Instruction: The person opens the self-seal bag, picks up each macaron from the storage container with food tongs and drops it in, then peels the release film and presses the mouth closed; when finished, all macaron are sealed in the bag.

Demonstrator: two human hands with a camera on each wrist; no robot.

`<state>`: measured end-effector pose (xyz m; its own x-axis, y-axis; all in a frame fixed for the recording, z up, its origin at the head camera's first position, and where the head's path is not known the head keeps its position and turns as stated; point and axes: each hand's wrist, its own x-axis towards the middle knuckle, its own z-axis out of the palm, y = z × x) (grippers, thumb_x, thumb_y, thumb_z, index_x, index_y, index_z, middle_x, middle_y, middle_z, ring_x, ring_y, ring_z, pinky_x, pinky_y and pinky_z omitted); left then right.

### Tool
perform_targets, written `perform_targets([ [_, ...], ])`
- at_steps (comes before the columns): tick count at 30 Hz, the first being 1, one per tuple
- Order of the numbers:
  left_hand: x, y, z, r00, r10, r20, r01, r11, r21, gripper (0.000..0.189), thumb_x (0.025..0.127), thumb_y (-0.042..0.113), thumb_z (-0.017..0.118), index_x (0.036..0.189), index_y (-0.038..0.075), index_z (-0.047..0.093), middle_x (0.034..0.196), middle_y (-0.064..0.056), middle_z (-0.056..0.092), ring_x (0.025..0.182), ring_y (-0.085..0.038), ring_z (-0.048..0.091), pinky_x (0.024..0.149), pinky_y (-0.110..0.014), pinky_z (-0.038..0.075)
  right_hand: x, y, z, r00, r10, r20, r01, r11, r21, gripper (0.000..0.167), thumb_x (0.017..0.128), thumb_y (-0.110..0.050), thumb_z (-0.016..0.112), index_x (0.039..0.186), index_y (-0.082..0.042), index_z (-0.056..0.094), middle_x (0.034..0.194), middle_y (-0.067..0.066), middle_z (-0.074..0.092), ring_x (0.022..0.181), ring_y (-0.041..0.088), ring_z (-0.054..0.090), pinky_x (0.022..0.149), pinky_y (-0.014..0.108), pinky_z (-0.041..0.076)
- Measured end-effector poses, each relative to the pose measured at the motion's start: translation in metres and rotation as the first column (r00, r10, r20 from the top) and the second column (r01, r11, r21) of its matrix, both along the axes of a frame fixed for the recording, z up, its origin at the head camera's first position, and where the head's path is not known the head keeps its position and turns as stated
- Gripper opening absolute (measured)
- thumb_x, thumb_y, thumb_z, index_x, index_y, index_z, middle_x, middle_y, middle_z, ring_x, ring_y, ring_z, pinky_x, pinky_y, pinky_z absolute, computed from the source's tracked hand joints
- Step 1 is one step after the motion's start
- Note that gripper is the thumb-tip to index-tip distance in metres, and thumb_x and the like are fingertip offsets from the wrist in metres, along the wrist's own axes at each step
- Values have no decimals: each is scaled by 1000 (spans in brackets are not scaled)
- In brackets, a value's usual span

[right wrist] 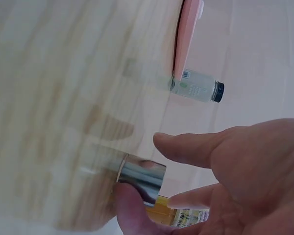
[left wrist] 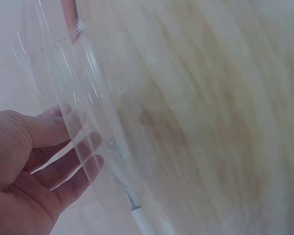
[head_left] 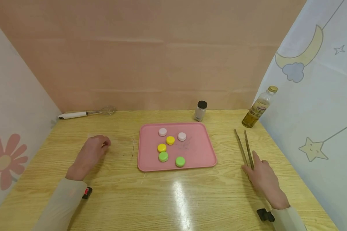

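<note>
My left hand (head_left: pixel 89 155) is left of the pink tray, at the edge of a clear plastic item (left wrist: pixel 90 93) that lies flat on the table. In the left wrist view its fingers are loosely spread and show through the plastic. On the right, my right hand (head_left: pixel 264 179) is over the rear part of metal tongs (head_left: pixel 241 147), whose arms point away, spread apart. The right wrist view shows the shiny metal end (right wrist: pixel 142 178) of the tongs between spread thumb and fingers. The pink tray (head_left: pixel 200 160) holds several macarons: white (head_left: pixel 163 132), yellow (head_left: pixel 170 140) and green (head_left: pixel 163 156).
A white-handled whisk (head_left: pixel 75 115) lies at the back left. Behind the tray stands a small black-capped jar (head_left: pixel 200 112). An oil bottle (head_left: pixel 255 112) with a gold cap is at the back right. Cloth walls (head_left: pixel 321 106) enclose the table (head_left: pixel 138 199).
</note>
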<state>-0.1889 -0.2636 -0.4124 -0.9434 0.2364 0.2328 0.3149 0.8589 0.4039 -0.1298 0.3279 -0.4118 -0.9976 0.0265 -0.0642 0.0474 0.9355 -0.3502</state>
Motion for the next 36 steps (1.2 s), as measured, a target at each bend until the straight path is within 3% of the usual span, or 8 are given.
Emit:
perform_targets([
  [4, 0, 0, 0, 1000, -1, 4, 1, 1000, 6, 9, 90, -11, 68, 94, -4, 72, 92, -17, 71, 83, -31, 67, 71, -47, 55, -4, -1, 1, 1000, -2, 9, 2, 1000, 5, 82, 104, -29, 57, 155, 13, 10, 122, 53, 39, 90, 55, 57, 51, 42, 45],
  [12, -1, -1, -1, 1000, 4, 6, -4, 1000, 7, 8, 91, -9, 68, 94, -3, 72, 92, -17, 71, 83, -31, 66, 71, -47, 55, -11, -4, 3, 999, 5, 43, -6, 1000, 24, 77, 104, -27, 56, 154, 14, 13, 121, 53, 37, 79, 47, 58, 48, 40, 43],
  [18, -1, -1, -1, 1000, 3, -3, -3, 1000, 13, 8, 91, -9, 68, 94, -3, 72, 93, -17, 71, 84, -31, 67, 72, -48, 55, -13, -4, 0, 999, 43, 7, -44, 996, 72, 67, 103, -19, 58, 148, 19, 27, 118, 48, 44, 87, 49, 58, 54, 45, 48],
  [22, -1, -1, -2, 1000, 1, -7, -1, 1000, 10, 9, 90, -10, 68, 93, -3, 72, 93, -17, 71, 85, -33, 67, 73, -48, 55, -15, -4, -1, 999, 42, 7, -43, 995, 85, 61, 103, -14, 53, 147, 21, 27, 117, 46, 45, 82, 43, 59, 60, 49, 50],
  [28, 0, 0, -2, 1000, -3, -11, 3, 1000, 13, 9, 90, -10, 69, 93, -3, 72, 92, -17, 71, 85, -32, 67, 73, -48, 55, -12, -5, 0, 1000, 0, 10, -1, 998, 66, 59, 98, -9, 46, 147, 18, 29, 115, 40, 47, 68, 29, 51, 50, 39, 42],
  [36, -1, 1, 0, 1000, -2, -9, 2, 1000, 15, 8, 89, -10, 69, 93, -3, 73, 92, -17, 71, 83, -32, 67, 71, -47, 55, -5, -4, 1, 1000, -8, -28, 10, 998, 67, 56, 99, -7, 44, 148, 16, 29, 118, 41, 42, 55, 26, 41, 44, 37, 36],
])
